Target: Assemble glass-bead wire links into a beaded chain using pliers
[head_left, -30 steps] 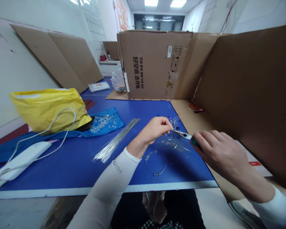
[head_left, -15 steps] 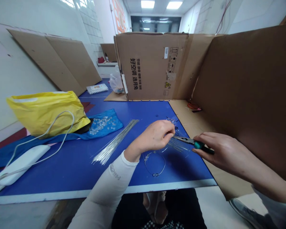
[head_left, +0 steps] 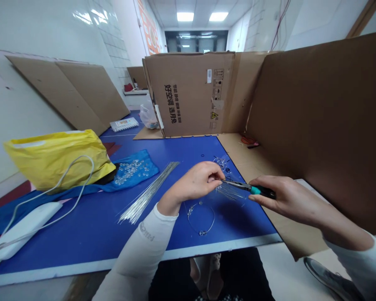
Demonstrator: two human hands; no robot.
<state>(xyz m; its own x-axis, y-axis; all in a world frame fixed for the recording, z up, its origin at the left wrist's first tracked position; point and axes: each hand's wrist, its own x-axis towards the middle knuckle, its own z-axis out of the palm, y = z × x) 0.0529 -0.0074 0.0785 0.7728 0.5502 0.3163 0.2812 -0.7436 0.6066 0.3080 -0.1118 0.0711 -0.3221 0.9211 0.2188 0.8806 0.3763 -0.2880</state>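
Look at that right hand (head_left: 285, 195), clenched firmly round the teal-handled pliers (head_left: 257, 190), with the steel nose reaching across to the left hand (head_left: 198, 179). The left thumb and fingers are closed in a tight pinch at the tip, and whatever sits inside is hidden, most likely thin wire. It's all happening toward the right edge of the blue bench (head_left: 81, 246), above a fan of fine wires (head_left: 228, 192), with a beaded wire ring (head_left: 189, 213) lying just nearer the front edge. Off to the left, a long bundle of silver wires (head_left: 147, 192) and clear beads (head_left: 128, 172) on a blue cloth. For clean work, keep that pinch close to the pliers' tip and both wrists steady!
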